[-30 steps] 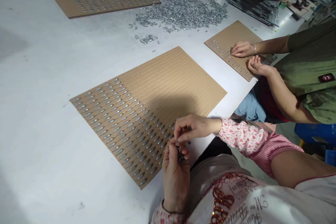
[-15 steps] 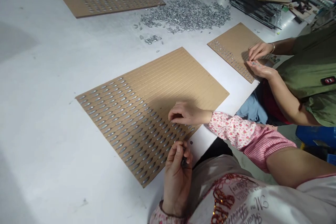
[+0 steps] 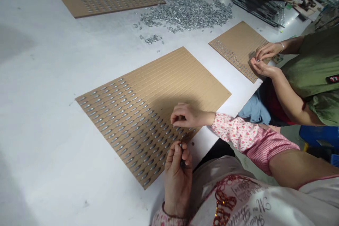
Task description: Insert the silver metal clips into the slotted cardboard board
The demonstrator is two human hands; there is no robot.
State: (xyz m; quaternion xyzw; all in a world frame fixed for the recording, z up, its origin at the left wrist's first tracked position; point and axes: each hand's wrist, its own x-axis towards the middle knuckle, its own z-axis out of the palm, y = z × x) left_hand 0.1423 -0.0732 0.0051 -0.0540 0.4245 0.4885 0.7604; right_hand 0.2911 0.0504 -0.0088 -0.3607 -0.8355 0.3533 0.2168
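A brown grooved board lies on the white table, with rows of small silver leaf-shaped pieces across its left and lower part. Over the board's lower right, my right hand is held palm down, thumb and forefinger pinched close to the rows; whatever is between the fingertips is too small to tell. My left hand is palm up at the board's near edge, its fingers curled round a few small dark silver pieces, one of them at the thumb tip.
Loose silver pieces are heaped beyond the board. Another filled board lies at the upper left. At the right, a person's hands work over a smaller board. Dark trays are stacked behind, beside a blue container.
My left hand has shifted slightly left, and a piece now shows at its thumb tip. My right hand has barely moved. The other person's hands have moved a little to the right.
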